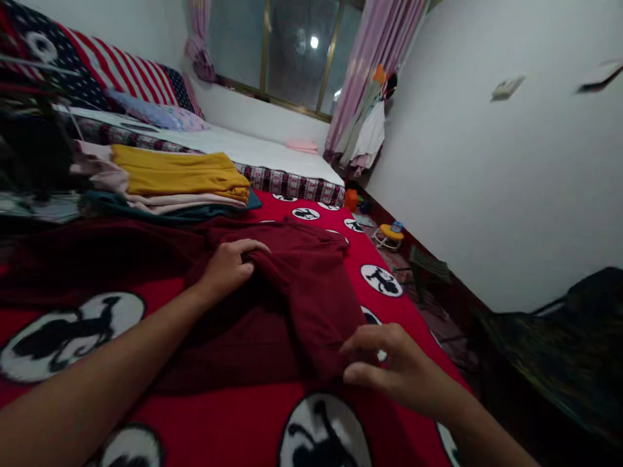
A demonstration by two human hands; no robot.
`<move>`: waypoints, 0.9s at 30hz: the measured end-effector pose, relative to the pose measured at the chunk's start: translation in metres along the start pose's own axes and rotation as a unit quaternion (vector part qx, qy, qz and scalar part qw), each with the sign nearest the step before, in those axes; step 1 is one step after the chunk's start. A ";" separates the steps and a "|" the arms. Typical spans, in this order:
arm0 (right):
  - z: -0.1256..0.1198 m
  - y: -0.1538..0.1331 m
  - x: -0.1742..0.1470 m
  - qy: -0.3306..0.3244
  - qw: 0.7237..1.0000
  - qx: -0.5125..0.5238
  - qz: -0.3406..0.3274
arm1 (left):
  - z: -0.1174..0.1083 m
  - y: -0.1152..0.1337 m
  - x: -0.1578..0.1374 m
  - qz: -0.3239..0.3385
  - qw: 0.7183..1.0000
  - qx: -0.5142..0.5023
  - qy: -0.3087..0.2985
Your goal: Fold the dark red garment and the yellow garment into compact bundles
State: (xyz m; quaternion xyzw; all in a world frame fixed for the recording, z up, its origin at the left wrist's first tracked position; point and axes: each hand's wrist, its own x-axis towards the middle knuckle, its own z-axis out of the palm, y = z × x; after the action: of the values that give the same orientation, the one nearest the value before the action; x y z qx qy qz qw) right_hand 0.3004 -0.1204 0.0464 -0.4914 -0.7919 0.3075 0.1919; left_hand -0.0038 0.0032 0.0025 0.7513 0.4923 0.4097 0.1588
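Maroon garment: I see it (316,292) spread in loose folds across the middle of the red blanket (219,428), one part reaching away to the left and the raised part standing up between the two hands.
Left hand: I have it (228,271) on the upper edge of the garment, thumb and fingers closed on a fold of the cloth.
Right hand: it is (392,363) at the garment's right, near corner, thumb and forefinger curled toward each other at the edge; I cannot tell from here whether they grip the cloth or only touch it.
Blanket pattern: round white patches (382,280) with black figures, several partly covered by the garment.
Folded clothes: a stack lies just beyond the garment on the left, with a mustard piece (180,172) on top, pale pink layers under it and dark teal (254,200) at the bottom.
Far bed: I make out a white sheet (253,146) over a patterned side, with a pale pillow (163,115) at its left.
Window: it (296,55) is at the far side, between purple curtains (365,48).
Right side: clothes (372,133) hang by the wall; a yellow-topped stool (390,232) stands on the floor below.
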 end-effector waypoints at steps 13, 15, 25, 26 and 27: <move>-0.044 0.143 0.196 0.355 0.932 -0.002 0.079 | -0.007 -0.014 0.012 -0.113 0.986 0.009 -0.125; -0.041 0.153 0.210 0.372 0.926 -0.006 0.067 | 0.000 -0.021 0.011 -0.081 0.992 0.030 -0.087; -0.019 0.192 0.233 0.453 0.890 0.040 0.041 | 0.022 -0.003 0.031 0.040 0.973 0.223 -0.033; -0.020 0.194 0.233 0.459 0.886 0.047 0.037 | 0.026 -0.001 0.038 0.052 0.968 0.243 -0.048; -0.021 0.196 0.233 0.466 0.883 0.054 0.033 | 0.031 0.000 0.045 0.056 0.963 0.255 -0.069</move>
State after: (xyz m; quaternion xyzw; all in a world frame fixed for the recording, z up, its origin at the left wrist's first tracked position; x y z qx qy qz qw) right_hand 0.3391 0.1591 -0.0705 -0.5926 -0.5770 0.0914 0.5546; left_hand 0.0281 0.0471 0.0044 0.8196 0.5255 0.2263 -0.0278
